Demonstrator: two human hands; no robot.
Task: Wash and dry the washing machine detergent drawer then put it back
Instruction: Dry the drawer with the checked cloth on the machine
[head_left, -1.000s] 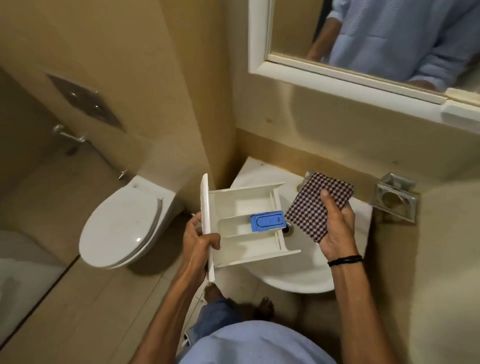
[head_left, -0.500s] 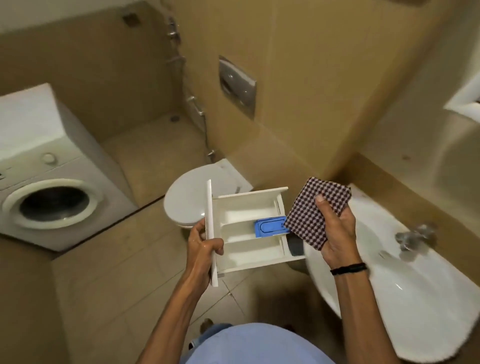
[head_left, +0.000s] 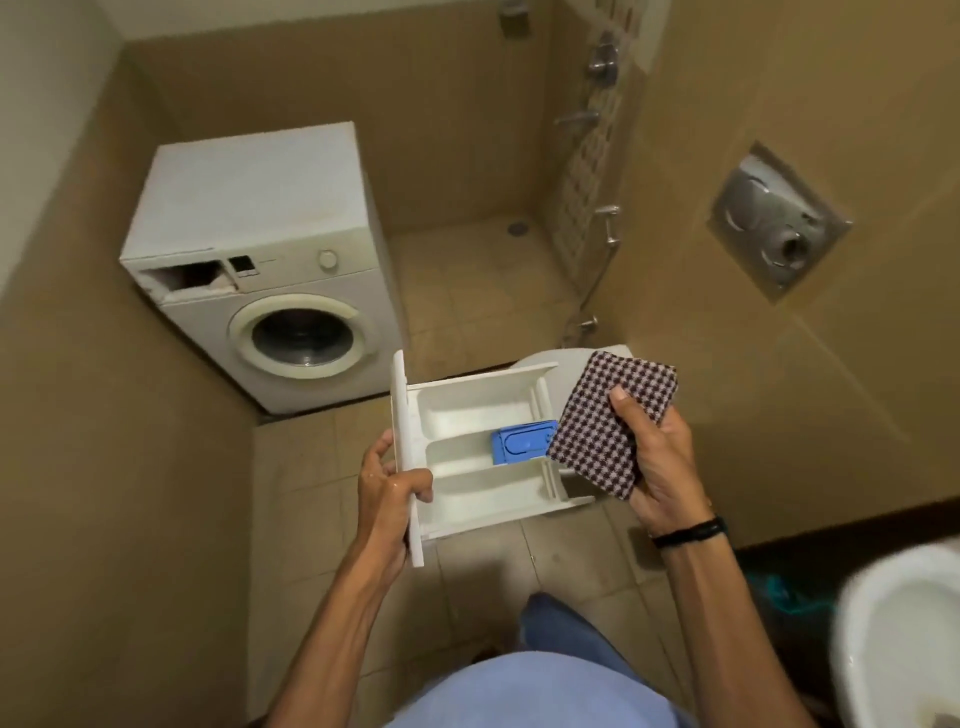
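drawer (head_left: 483, 457) between hands | cloth (head_left: 613, 421) right | washing machine (head_left: 260, 265) behind-left | sink (head_left: 904, 639) right

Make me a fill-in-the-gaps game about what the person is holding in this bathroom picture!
1. The left hand grips the white detergent drawer, and the right hand holds a checked ____.
2. The small insert inside the drawer is coloured ____.
3. The empty slot for the drawer is on the front of the washing ____.
Missing words: cloth; blue; machine.
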